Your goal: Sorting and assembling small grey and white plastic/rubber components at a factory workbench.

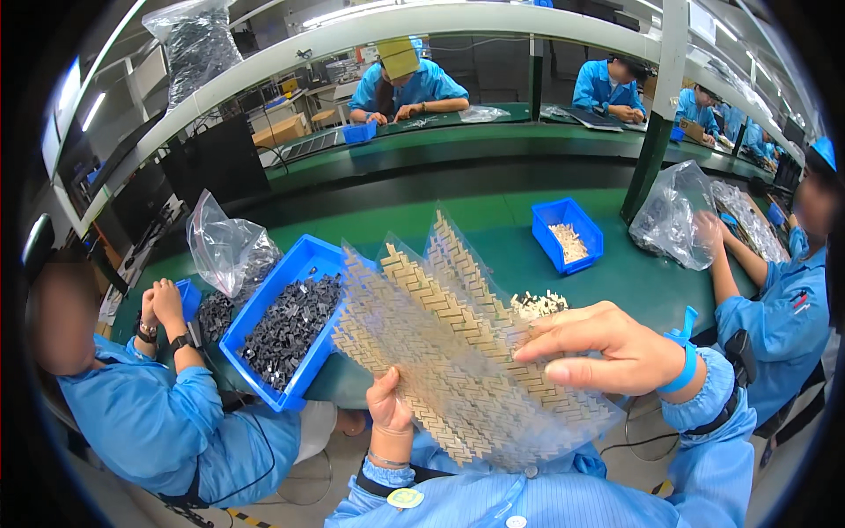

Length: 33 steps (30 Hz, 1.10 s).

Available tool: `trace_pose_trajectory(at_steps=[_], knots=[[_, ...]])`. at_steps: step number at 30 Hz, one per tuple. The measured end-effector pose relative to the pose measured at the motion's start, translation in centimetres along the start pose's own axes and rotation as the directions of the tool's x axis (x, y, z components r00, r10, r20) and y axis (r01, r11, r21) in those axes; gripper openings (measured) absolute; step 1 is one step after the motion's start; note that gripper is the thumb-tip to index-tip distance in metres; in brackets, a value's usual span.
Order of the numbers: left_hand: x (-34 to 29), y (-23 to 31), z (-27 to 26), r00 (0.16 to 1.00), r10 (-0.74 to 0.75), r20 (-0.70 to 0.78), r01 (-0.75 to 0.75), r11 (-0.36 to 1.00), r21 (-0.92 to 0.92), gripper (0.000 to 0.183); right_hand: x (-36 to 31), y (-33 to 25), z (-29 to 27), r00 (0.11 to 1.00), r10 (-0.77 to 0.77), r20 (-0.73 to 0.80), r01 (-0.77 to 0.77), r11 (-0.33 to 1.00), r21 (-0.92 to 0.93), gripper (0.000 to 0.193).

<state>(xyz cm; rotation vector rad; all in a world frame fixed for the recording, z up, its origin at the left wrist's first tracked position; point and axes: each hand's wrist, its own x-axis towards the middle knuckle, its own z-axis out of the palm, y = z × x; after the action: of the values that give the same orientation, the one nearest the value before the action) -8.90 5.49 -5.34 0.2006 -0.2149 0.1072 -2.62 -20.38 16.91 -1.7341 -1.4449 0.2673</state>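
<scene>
Several clear plastic sheets with rows of small gold-coloured rectangular pieces (440,352) fan out in front of my body, their tops spread apart. My left hand (388,407) is closed on their lower left edge, thumb in front. Over the right part of the sheets is my right hand (616,350), its fingers stretched out and fingertips at the sheets' surface; a blue wrist strap (682,361) circles that wrist. Partly hidden behind the sheets, a small pile of cream and black pieces (539,304) lies on the green table.
Left of the sheets stands a blue bin (304,387) of small black parts (295,330), beside a clear bag (231,251). A smaller blue bin (546,216) holds cream pieces. Co-workers sit close at left and right. A post (656,141) rises from the bench at the back right.
</scene>
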Motion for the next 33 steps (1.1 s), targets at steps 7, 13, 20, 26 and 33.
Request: trace_pose_trajectory(at_steps=[7, 13, 20, 26, 33], knots=[[-0.5, 0.5, -0.4, 0.996, 0.002, 0.084, 0.010, 0.990, -0.143, 0.039, 2.1, -0.8, 0.2, 0.992, 0.100, -0.075, -0.105, 0.993, -0.062, 0.049], [-0.9, 0.6, 0.7, 0.996, 0.025, 0.091, -0.006, 0.979, -0.206, 0.037, 3.1, 0.1, 1.8, 0.981, 0.135, -0.137, -0.118, 0.985, 0.125, 0.055], [-1.3, 0.5, -1.2, 0.999, -0.008, 0.052, 0.019, 0.977, -0.212, 0.042, 3.9, 0.5, 1.5, 0.932, 0.310, 0.187, -0.337, 0.932, 0.135, 0.037], [-1.2, -0.2, 2.2, 0.998, 0.047, 0.042, -0.047, 0.999, -0.011, 0.049, 5.6, -0.8, -0.2, 0.985, 0.157, 0.078, -0.160, 0.986, 0.045, 0.019], [-1.0, -0.9, 1.7, 0.999, 0.036, -0.036, -0.034, 0.999, 0.042, 0.048, 6.1, -0.9, -1.4, 0.973, 0.229, -0.016, -0.229, 0.969, -0.096, 0.023]])
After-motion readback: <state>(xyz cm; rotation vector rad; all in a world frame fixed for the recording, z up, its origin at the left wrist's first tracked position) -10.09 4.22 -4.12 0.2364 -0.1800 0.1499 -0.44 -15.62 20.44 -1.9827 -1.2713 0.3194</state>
